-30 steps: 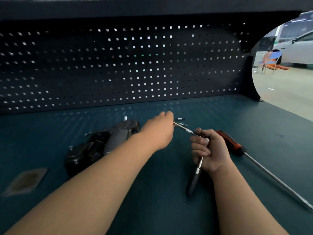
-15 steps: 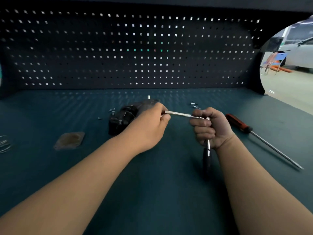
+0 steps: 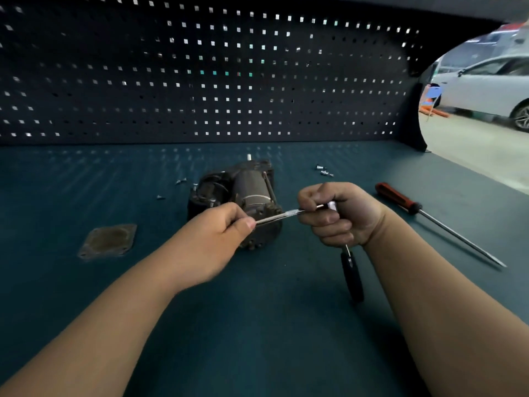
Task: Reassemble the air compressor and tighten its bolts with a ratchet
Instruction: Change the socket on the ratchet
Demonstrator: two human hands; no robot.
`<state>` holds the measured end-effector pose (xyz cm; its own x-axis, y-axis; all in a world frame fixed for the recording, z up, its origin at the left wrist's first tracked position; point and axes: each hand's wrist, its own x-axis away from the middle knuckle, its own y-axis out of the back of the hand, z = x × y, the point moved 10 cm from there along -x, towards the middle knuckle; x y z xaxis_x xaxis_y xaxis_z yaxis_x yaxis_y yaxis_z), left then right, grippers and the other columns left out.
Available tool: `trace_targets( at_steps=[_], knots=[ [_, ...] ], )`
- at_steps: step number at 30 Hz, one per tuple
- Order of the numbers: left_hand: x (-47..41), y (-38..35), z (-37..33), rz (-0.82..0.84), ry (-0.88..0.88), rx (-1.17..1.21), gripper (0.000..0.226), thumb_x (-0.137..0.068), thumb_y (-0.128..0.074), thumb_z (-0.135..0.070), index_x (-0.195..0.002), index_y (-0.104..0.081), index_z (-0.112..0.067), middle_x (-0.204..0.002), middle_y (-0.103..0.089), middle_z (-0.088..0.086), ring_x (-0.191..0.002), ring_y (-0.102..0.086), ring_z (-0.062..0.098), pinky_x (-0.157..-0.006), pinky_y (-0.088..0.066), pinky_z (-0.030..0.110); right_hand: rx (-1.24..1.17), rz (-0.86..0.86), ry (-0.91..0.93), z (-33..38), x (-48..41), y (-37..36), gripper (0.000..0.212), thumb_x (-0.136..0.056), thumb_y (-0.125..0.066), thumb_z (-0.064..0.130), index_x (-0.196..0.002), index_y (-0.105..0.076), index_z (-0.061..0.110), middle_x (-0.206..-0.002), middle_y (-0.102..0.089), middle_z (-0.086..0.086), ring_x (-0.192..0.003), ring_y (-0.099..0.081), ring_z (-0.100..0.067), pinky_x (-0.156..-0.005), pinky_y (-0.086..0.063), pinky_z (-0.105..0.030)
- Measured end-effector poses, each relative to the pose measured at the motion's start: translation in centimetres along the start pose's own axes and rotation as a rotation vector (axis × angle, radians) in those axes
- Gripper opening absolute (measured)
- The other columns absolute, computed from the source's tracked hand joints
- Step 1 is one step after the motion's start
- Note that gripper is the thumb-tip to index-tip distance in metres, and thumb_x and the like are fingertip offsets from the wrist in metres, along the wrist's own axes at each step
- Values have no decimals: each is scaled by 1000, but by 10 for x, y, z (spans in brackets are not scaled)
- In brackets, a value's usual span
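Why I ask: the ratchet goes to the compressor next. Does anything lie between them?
Nothing loose on the bench does. The ratchet, gripped by the right hand, has its extension bar overlapping the compressor in view; only the left hand pinches that bar's end.

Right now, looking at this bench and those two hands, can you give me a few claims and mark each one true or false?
1. The right hand grips the ratchet. True.
2. The left hand holds the screwdriver. False: it pinches a thin rod; the screwdriver lies on the bench.
3. A flat plate lies left of the compressor. True.
4. Tools hang on the pegboard. False: none are visible there.
5. Loose bolts lie on the bench beyond the hands. True.
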<state>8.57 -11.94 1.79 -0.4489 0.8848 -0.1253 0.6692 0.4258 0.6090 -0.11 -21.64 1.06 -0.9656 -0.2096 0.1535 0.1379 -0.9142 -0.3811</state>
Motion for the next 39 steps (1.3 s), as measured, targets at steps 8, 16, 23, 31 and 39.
trace_targets(
  at_steps=[8, 16, 23, 31, 39],
  knots=[
    [3, -11, 8, -18, 48, 141, 22, -95, -46, -37, -78, -54, -26, -44, -44, -13, -41, -38, 0, -51, -40, 29, 23, -97, 20, 0, 0, 7, 18, -61, -79, 23, -67, -64, 16, -49, -42, 5, -34, -16, -6, -31, -29, -8],
    [10, -37, 4, 80, 186, 507, 27, -102, -40, -26, -90, -56, -7, -48, -33, -12, -42, -30, 7, -55, -47, 24, 237, -225, 60, 15, 14, 7, 24, -77, -44, 13, -64, -65, 13, -45, -37, 2, -28, -25, -3, -36, -30, -9],
    [14, -39, 10, 78, 247, 588, 32, -101, -41, -33, -86, -56, -10, -50, -33, -10, -40, -29, 8, -49, -45, 23, 168, -238, 9, 10, 8, 5, 15, -74, -50, 16, -63, -61, 15, -44, -35, 4, -27, -24, -1, -32, -25, -8],
    [10, -12, 10, -31, 67, -354, 70, -70, -15, -81, -54, -44, -19, -43, -46, -11, -43, -44, 6, -45, -25, 28, 270, -365, -44, -6, -13, -1, 14, -79, -47, 24, -72, -54, 14, -46, -32, 3, -29, -19, -4, -32, -21, -10],
    [6, 16, 7, -310, 98, -558, 49, -86, -55, -56, -52, -48, -21, -45, -47, -5, -46, -46, 8, -40, -22, 25, 134, -413, -41, -11, -23, -6, 28, -97, -33, 24, -75, -50, 17, -43, -29, 5, -29, -18, -5, -31, -17, -12]
  ],
)
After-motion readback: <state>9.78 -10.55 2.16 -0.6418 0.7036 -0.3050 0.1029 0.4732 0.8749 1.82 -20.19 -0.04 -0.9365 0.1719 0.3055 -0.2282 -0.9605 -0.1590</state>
